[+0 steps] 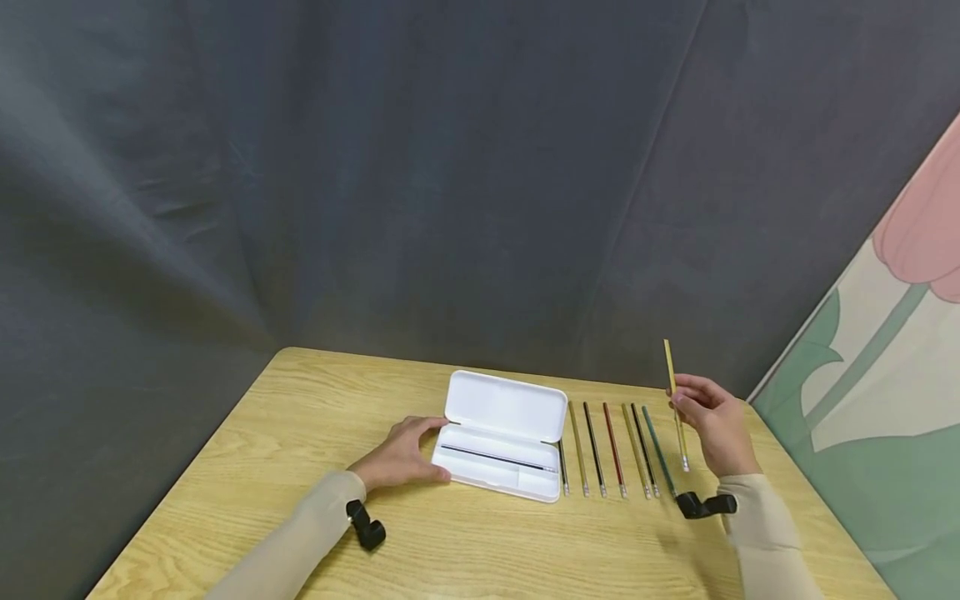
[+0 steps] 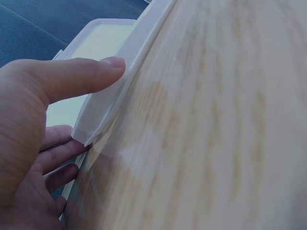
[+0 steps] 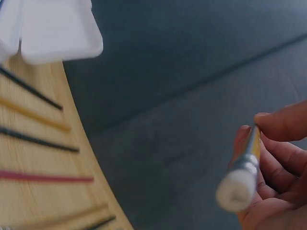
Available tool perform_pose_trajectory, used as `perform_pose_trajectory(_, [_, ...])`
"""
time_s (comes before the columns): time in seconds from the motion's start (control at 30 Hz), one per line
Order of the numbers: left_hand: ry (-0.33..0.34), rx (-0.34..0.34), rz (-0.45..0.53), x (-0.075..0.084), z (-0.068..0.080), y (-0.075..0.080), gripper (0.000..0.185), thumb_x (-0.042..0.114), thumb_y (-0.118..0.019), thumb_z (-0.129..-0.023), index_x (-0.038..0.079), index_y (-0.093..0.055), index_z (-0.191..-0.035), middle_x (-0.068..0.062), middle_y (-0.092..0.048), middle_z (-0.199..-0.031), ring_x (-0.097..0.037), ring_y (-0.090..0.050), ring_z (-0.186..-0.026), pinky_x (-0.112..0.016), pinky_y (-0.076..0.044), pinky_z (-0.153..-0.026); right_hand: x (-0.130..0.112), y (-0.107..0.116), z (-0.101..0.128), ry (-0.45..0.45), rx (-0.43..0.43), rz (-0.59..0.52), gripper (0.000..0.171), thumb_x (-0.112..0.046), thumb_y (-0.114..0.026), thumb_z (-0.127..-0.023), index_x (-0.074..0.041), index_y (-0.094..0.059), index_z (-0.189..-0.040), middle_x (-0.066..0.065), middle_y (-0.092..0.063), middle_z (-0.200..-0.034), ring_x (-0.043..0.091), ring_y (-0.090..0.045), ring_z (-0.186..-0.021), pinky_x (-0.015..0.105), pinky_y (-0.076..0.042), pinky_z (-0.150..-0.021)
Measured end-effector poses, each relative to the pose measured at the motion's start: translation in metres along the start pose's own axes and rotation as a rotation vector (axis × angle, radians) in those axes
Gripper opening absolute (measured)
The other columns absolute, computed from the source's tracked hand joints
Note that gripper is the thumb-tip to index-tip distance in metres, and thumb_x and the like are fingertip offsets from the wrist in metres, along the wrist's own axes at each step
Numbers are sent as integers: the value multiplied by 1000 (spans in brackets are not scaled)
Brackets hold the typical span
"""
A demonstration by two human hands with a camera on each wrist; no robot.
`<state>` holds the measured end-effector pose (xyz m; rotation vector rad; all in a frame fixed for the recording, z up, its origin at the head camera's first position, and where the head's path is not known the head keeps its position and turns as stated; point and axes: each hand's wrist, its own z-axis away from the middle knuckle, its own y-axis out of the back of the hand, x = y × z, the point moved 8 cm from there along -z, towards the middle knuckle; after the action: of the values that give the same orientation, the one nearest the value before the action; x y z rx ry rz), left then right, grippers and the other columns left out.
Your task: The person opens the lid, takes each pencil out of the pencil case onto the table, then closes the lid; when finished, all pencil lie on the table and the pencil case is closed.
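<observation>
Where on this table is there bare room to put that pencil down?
Bare wood lies left of the left hand and along the near edge of the table. A strip behind the white case is free too. Between the case and the right hand, which holds the yellow pencil, the pencil row crowds it.

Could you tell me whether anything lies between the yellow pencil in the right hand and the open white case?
Yes. The right hand holds the yellow pencil off the table, and the row of pencils lies on the table between it and the white case. The lid stands open.
</observation>
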<state>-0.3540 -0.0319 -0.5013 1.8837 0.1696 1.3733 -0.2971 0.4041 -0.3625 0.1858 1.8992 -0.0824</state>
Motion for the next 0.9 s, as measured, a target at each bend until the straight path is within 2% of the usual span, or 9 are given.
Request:
perform_pose_trajectory(0.13, [7, -2, 1, 2, 0, 0, 90, 63, -77, -61, 33, -41, -138, 0, -38, -144, -30, -31, -134, -59, -33, -102, 11, 23, 3, -43, 10, 38, 24, -4, -61, -89, -5, -60, -113, -7, -67, -86, 2, -65, -76, 17, -52, -63])
perform_pose_trajectory(0.27, [4, -2, -10, 3, -1, 1, 91, 63, -77, -61, 33, -41, -139, 1, -39, -144, -29, -32, -134, -59, -33, -103, 29, 42, 7, -104, 15, 117, 28, -3, -60, -89, 1, -57, -117, -9, -67, -85, 0, -65, -75, 18, -53, -64])
perform_pose_trajectory(0.37, [6, 7, -13, 2, 0, 3, 90, 63, -77, -60, 33, -42, -138, 1, -40, -143, -29, -32, -134, -59, -33, -103, 45, 52, 7, -149, 16, 279, 34, -4, -58, -90, 7, -51, -121, -14, -65, -83, -2, -63, -74, 18, -53, -64])
perform_pose_trajectory(0.5, [7, 15, -9, -1, 1, 5, 90, 63, -77, -60, 33, -42, -138, 2, -40, -143, -30, -32, -134, -58, -33, -103, 66, 61, 4, -199, 20, 540, 40, -10, -56, -92, 8, -48, -127, -19, -62, -83, -2, -61, -73, 20, -53, -64])
perform_pose_trajectory(0.73, [21, 11, -10, -3, 2, 3, 90, 64, -76, -60, 33, -42, -138, 1, -38, -144, -30, -30, -135, -57, -32, -104, 101, 63, 5, -253, -22, 846, 38, -18, -55, -93, -3, -54, -128, 10, -68, -99, 5, -60, -70, 25, -50, -61])
perform_pose_trajectory(0.9, [28, 11, -7, -2, 3, 2, 90, 63, -77, -60, 33, -43, -137, 1, -39, -143, -30, -30, -134, -58, -33, -103, 112, 58, 2, -208, -36, 991, 35, -16, -55, -91, -6, -59, -123, 14, -69, -99, 9, -58, -70, 26, -44, -60])
